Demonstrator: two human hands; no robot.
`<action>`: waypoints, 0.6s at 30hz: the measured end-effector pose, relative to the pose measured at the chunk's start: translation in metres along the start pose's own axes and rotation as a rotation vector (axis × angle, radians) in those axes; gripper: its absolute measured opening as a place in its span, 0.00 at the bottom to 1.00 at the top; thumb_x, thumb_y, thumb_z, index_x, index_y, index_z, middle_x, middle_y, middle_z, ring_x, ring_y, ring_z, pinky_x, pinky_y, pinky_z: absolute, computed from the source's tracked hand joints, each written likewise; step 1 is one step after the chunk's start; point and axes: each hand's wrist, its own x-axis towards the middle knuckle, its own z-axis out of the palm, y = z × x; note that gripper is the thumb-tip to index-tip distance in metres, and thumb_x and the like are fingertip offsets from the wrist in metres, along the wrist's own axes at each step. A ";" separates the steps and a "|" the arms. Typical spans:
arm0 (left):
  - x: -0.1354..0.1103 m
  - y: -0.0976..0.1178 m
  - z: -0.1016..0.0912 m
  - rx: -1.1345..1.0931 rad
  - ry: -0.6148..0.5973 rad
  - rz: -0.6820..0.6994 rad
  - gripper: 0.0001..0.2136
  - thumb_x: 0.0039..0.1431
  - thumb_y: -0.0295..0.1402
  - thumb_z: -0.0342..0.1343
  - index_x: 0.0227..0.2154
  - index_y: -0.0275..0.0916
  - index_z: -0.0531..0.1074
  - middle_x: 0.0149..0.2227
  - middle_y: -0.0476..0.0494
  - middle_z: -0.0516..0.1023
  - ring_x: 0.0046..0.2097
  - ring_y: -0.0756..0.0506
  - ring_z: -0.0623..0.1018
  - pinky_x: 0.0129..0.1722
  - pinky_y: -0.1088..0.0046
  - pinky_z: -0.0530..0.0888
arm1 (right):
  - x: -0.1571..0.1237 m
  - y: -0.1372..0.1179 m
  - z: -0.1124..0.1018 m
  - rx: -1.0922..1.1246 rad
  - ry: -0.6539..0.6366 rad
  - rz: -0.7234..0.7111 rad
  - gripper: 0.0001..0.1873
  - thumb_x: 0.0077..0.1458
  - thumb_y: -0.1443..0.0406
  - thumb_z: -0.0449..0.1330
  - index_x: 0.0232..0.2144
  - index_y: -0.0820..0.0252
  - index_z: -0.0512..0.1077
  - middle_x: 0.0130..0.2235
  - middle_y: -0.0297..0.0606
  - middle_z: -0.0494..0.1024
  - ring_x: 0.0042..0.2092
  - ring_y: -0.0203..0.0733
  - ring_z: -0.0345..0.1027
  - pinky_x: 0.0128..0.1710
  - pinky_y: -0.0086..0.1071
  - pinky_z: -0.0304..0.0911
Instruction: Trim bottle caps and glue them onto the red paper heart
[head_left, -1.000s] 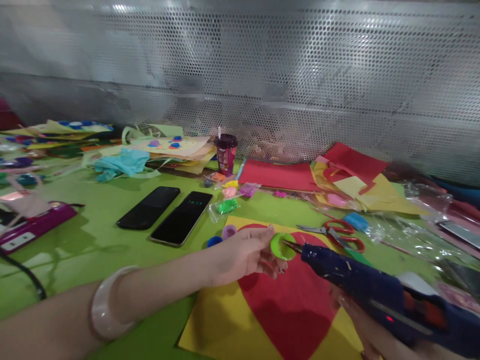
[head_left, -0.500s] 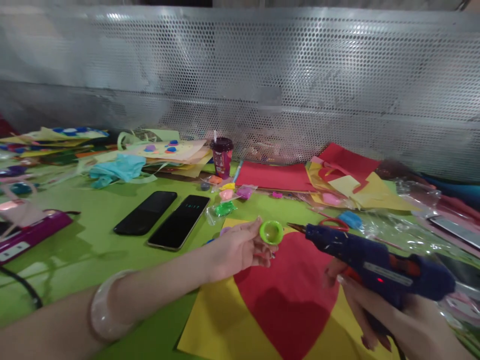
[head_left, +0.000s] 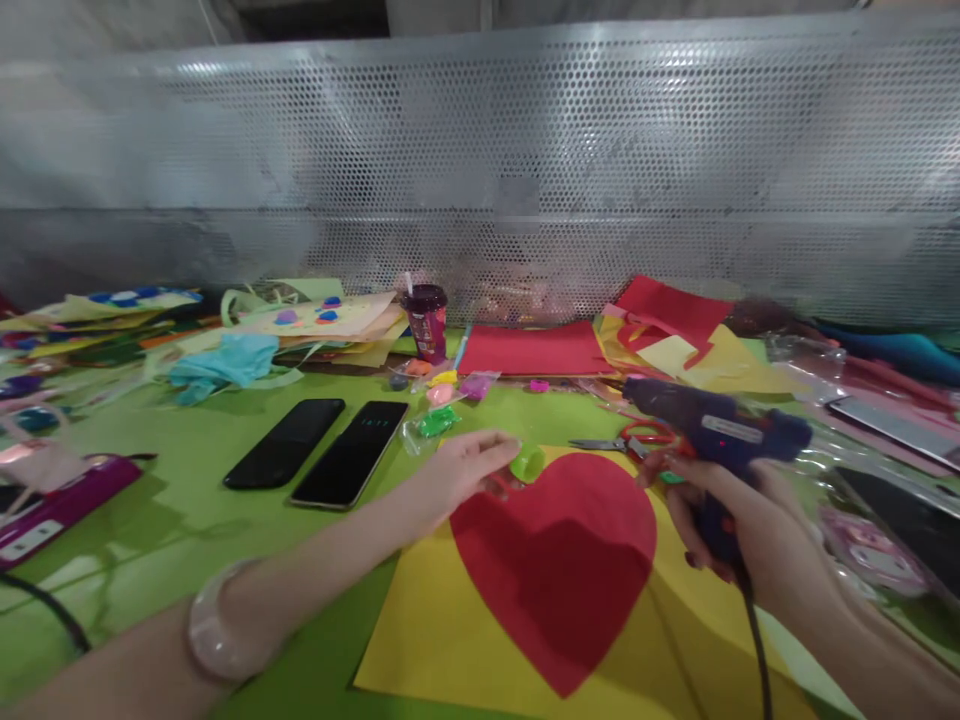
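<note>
Ring: I see the small lime-green plastic ring point(head_left: 528, 463) pinched in the left hand point(head_left: 457, 470), at the red paper heart's point(head_left: 559, 560) upper edge.
Gun: right hand point(head_left: 739, 520) clamped on the dark blue plastic glue gun point(head_left: 712, 425), well apart from the ring.
Risk: I judge the nozzle could burn fingertips or drip onto the heart.

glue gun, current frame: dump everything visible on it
The glue gun is dark blue, plastic by its look, pistol-shaped, with a pale label strip and a small red light on its side. It is roughly level, barrel pointing left, its tip blurred. The right hand wraps its grip above the table; a black cord hangs from the grip.
</note>
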 end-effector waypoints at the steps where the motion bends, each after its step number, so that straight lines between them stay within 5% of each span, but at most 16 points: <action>1: 0.000 0.003 0.001 0.066 0.017 0.014 0.09 0.51 0.37 0.64 0.32 0.36 0.75 0.30 0.48 0.77 0.31 0.49 0.74 0.33 0.74 0.67 | 0.002 0.001 -0.001 0.026 -0.009 0.007 0.18 0.51 0.50 0.57 0.25 0.59 0.68 0.09 0.30 0.59 0.11 0.32 0.50 0.10 0.22 0.44; 9: -0.001 0.021 0.016 0.972 0.004 0.278 0.14 0.53 0.44 0.61 0.38 0.41 0.78 0.40 0.42 0.80 0.40 0.42 0.76 0.40 0.70 0.68 | 0.005 0.008 -0.005 0.098 -0.085 -0.039 0.19 0.52 0.51 0.58 0.26 0.61 0.70 0.09 0.30 0.61 0.11 0.33 0.51 0.09 0.22 0.47; 18: 0.003 0.015 0.020 1.001 0.093 0.191 0.13 0.54 0.40 0.59 0.40 0.38 0.75 0.46 0.37 0.77 0.45 0.39 0.77 0.48 0.61 0.71 | 0.002 0.004 -0.010 0.140 -0.103 -0.073 0.18 0.52 0.52 0.57 0.25 0.61 0.70 0.09 0.30 0.61 0.12 0.33 0.51 0.09 0.22 0.47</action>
